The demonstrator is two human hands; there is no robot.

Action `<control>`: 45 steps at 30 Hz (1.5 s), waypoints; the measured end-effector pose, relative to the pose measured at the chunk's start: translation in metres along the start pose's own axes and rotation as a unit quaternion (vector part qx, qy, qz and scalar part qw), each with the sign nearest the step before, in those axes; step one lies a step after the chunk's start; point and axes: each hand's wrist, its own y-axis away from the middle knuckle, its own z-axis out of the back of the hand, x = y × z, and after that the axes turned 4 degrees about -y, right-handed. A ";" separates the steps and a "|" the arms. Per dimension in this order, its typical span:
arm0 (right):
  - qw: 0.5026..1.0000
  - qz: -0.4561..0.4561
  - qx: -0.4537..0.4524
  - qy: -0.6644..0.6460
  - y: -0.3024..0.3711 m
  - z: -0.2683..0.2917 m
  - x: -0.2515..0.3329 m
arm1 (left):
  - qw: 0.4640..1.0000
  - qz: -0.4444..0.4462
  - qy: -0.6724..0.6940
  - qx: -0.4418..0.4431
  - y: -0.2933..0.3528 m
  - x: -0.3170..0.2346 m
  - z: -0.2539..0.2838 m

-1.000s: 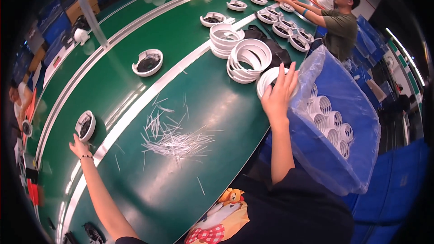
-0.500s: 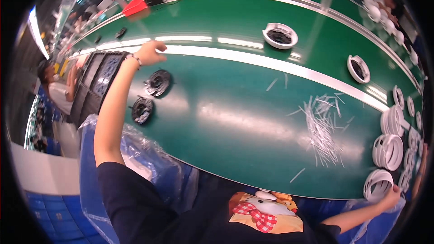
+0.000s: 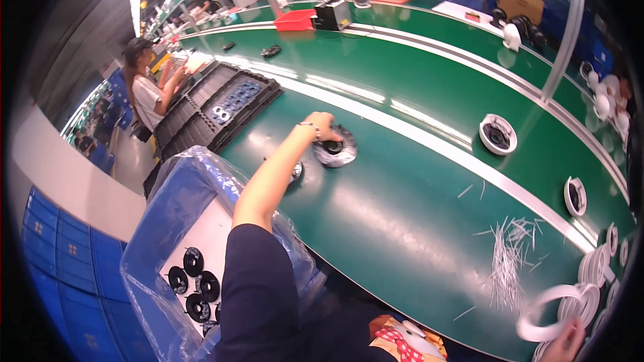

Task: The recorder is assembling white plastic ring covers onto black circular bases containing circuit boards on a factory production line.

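Observation:
My left hand (image 3: 322, 126) reaches over the green bench and grips the upper edge of a round black part (image 3: 337, 155) with an open centre. A second round black part (image 3: 296, 173) lies next to it, mostly hidden behind my left forearm. At the lower right, my right hand (image 3: 567, 343) pinches a white plastic ring (image 3: 525, 325), which is tilted and slightly blurred. More white rings (image 3: 590, 268) stand in stacks just beyond that hand. Loose thin white strips (image 3: 508, 261) lie in a heap to the left of the stacks.
A blue bin (image 3: 144, 255) lined with clear plastic holds several black round parts, lower left. Behind it sits a black tray (image 3: 201, 117) with bluish metal pieces. White housings with black insides (image 3: 498, 135) rest on the belt past a metal rail (image 3: 429, 135). A co-worker (image 3: 149, 87) works at far left.
The view has swung left, bringing the bin's contents into sight. My left hand has come down from above the rail onto the black part. My right hand has lifted a white ring off the stack.

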 end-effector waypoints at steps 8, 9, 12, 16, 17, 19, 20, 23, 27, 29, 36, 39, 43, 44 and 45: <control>0.864 -0.029 0.423 -0.270 0.075 -0.131 0.091 | 0.971 -0.144 0.155 -0.108 0.032 -0.127 0.023; 0.866 0.012 0.426 -0.261 0.084 -0.146 0.087 | 0.964 -0.147 0.192 -0.106 0.034 -0.141 0.025; 0.869 -0.004 0.443 -0.219 0.091 -0.164 0.084 | 0.922 -0.197 0.310 -0.123 0.031 -0.188 0.031; 0.866 0.141 0.455 -0.153 0.076 -0.142 0.111 | 0.839 -0.212 0.472 -0.171 0.027 -0.255 0.049; 0.835 0.148 0.511 -0.143 0.075 -0.136 0.115 | 0.812 -0.214 0.510 -0.187 0.026 -0.272 0.051; 0.785 0.154 0.594 -0.091 0.084 -0.134 0.131 | 0.765 -0.191 0.583 -0.196 0.028 -0.295 0.051; 0.783 0.154 0.595 -0.101 0.084 -0.134 0.135 | 0.727 -0.164 0.644 -0.172 0.038 -0.297 0.057; 0.789 0.138 0.582 -0.141 0.087 -0.139 0.124 | 0.529 -0.163 0.827 -0.101 0.051 -0.308 0.023; 0.743 0.162 0.631 -0.155 0.072 -0.128 0.111 | 0.522 -0.132 0.832 -0.133 0.068 -0.302 -0.028; 0.712 0.188 0.656 -0.164 0.069 -0.128 0.107 | 0.494 -0.094 0.859 -0.096 0.083 -0.295 -0.029; 0.702 0.304 0.634 -0.109 0.041 -0.138 0.121 | 0.487 -0.093 0.864 -0.088 0.085 -0.284 -0.043; 0.645 0.316 0.669 -0.192 0.048 -0.160 0.111 | 0.484 -0.104 0.865 -0.080 0.091 -0.286 -0.036; 0.723 0.220 0.612 -0.234 0.054 -0.178 0.107 | 0.479 -0.115 0.866 -0.090 0.098 -0.285 -0.037; 0.747 0.195 0.596 -0.222 0.056 -0.178 0.107 | 0.475 -0.118 0.867 -0.095 0.099 -0.286 -0.037; 0.765 0.174 0.580 -0.218 0.059 -0.179 0.106 | 0.471 -0.121 0.868 -0.100 0.099 -0.287 -0.037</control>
